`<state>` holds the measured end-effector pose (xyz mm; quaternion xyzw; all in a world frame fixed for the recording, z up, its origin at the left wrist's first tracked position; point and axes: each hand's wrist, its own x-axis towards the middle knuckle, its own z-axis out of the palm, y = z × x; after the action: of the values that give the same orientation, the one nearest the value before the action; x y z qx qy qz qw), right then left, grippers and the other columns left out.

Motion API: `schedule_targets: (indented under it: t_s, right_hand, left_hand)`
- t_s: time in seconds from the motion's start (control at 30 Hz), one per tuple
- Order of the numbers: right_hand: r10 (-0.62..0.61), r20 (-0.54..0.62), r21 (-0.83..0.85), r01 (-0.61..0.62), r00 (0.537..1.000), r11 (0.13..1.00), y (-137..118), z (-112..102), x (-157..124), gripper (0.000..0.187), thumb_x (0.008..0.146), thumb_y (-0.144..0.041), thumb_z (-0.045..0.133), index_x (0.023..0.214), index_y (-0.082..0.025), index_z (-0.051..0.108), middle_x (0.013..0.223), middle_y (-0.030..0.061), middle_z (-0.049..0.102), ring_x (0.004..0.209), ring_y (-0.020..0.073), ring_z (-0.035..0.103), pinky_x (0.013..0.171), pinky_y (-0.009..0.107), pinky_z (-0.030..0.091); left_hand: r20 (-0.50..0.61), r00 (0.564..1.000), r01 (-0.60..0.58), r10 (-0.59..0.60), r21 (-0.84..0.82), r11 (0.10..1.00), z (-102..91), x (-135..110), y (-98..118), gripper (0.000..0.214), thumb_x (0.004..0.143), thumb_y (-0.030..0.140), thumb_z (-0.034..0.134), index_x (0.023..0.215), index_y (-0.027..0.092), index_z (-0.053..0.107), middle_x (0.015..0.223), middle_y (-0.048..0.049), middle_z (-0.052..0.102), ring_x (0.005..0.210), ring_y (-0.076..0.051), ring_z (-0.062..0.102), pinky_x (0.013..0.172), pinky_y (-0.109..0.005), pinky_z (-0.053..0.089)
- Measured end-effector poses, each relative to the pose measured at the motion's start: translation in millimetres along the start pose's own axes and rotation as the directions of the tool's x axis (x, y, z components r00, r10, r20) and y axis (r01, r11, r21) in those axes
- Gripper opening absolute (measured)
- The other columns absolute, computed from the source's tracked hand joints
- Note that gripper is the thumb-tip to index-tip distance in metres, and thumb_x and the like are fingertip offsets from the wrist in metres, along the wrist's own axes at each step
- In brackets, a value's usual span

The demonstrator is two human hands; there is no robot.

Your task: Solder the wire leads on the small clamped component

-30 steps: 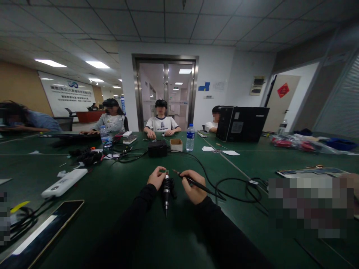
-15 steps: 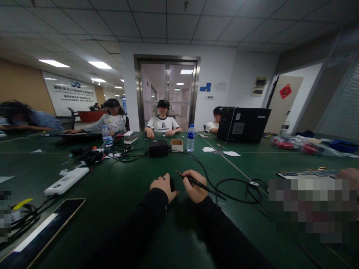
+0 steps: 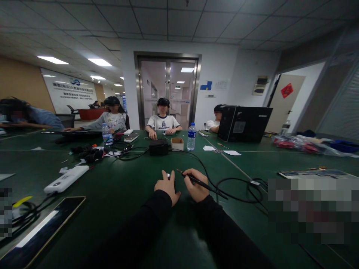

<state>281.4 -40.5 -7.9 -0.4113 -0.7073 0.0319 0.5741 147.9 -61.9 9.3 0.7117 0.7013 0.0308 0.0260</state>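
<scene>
Near the middle of the table, my left hand (image 3: 166, 188) is curled over a small dark object with a silvery end (image 3: 168, 176). Most of that object is hidden by the fingers, so its kind is unclear. Just to the right, my right hand (image 3: 196, 185) grips a black soldering iron (image 3: 203, 184) like a pen. The iron's tip points left, toward the left hand's fingertips, with a small gap between. A black cable (image 3: 235, 180) lies in loops on the table to the right of my right hand.
Ahead stand a black box (image 3: 158, 147), a small open cardboard box (image 3: 177, 144) and a water bottle (image 3: 191, 137). A white power strip (image 3: 67, 179) and a phone (image 3: 47, 228) lie left. Across the table sits a person (image 3: 163, 121); a computer case (image 3: 245, 123) stands right.
My left hand has shifted slightly right and turned, its fingers reaching further forward; a silvery part of the held object now shows. My right hand with the soldering iron has barely moved.
</scene>
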Motion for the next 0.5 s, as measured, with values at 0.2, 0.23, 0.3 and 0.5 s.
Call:
schedule_targets:
  t_s: [0.2,0.23,0.3,0.5]
  right_hand:
    - [0.003,-0.004,-0.002,-0.003,1.0,1.0,-1.5,-1.2,0.6,0.014,0.073,-0.016,0.051,0.073,-0.021,0.064,0.075,0.0019,0.068,0.072,0.0175,0.064,0.07,0.027,0.049]
    - [0.004,-0.005,-0.001,-0.004,1.0,1.0,-1.7,-1.4,0.7,0.014,0.073,-0.016,0.05,0.073,-0.021,0.064,0.075,0.0019,0.068,0.071,0.0175,0.064,0.07,0.027,0.049]
    - [0.007,-0.007,-0.003,-0.007,1.0,1.0,-2.2,-1.5,0.9,0.014,0.073,-0.017,0.05,0.073,-0.022,0.064,0.074,0.002,0.068,0.071,0.0177,0.064,0.069,0.027,0.049]
    - [0.016,-0.006,-0.009,-0.016,1.0,1.0,-2.8,-2.2,1.2,0.015,0.073,-0.017,0.05,0.073,-0.022,0.064,0.074,0.0024,0.068,0.071,0.0184,0.063,0.067,0.028,0.049]
  left_hand:
    - [-0.036,0.997,-0.068,0.068,-0.019,0.997,-0.1,-3.5,-5.0,0.068,0.075,0.036,0.056,0.14,0.025,0.037,0.142,-0.0185,0.039,0.099,-0.032,0.063,0.076,-0.038,0.051]
    - [-0.034,0.997,-0.067,0.066,-0.021,0.998,-0.7,-3.0,-5.8,0.067,0.074,0.036,0.057,0.138,0.024,0.039,0.142,-0.019,0.038,0.099,-0.032,0.063,0.076,-0.038,0.051]
    - [-0.018,0.998,-0.065,0.065,-0.021,0.998,-3.1,-0.6,-6.2,0.073,0.071,0.035,0.06,0.139,0.022,0.037,0.142,-0.0204,0.037,0.101,-0.033,0.063,0.078,-0.038,0.051]
    - [0.048,0.992,-0.113,0.115,-0.05,0.992,-9.1,9.5,-4.4,0.088,0.06,0.033,0.068,0.141,0.018,0.036,0.13,-0.0205,0.05,0.105,-0.035,0.06,0.082,-0.04,0.05]
